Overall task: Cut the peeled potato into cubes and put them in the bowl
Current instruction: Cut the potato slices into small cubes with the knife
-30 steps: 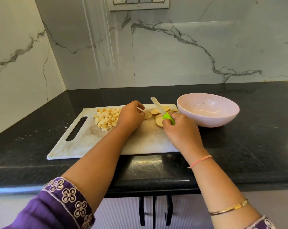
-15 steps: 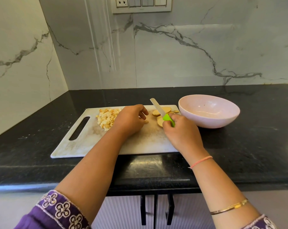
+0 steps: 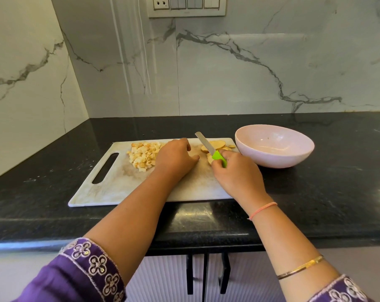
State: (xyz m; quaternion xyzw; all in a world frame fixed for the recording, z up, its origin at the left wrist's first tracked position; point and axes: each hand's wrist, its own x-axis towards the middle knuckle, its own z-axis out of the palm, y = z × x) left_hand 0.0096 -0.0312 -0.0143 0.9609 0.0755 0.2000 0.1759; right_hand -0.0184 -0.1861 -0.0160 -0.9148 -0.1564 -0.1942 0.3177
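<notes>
Currently both hands are over a white, marble-patterned plastic cutting board (image 3: pixel 123 188) that lies on the black speckled stone counter (image 3: pixel 315 192), with its slot handle toward the left. The right hand (image 3: pixel 237 174) grips a small knife with a bright green handle and a pale blade (image 3: pixel 209 147). Its fingers (image 3: pixel 230 155) are wrapped around the handle, and the blade points away from the person and a little to the left, above the far part of the board. Just beside the blade lie several round slices of peeled potato (image 3: pixel 216 144), pale yellow with browner edges, near the far right corner of the board.

The left hand (image 3: pixel 176 159) rests on the board between these slices and a heap of small potato cubes (image 3: pixel 144 156), which lies on the far left half of the board, right against the hand. The left fingers (image 3: pixel 184 142) are bent downward. Whether they hold a piece under them I cannot tell, because the hand hides that place.

A wide, shallow pale pink bowl (image 3: pixel 293 159) stands on the counter just beside the right edge of the board, apart from both hands. All cubes that I can see are on the board.

Each forearm comes out of a purple sleeve with white embroidery (image 3: pixel 84 273). The right wrist wears a thin pink thread (image 3: pixel 263 209) and, further up, a gold bangle (image 3: pixel 300 268). Behind the counter rises a white marble wall with grey veins (image 3: pixel 228 73).
</notes>
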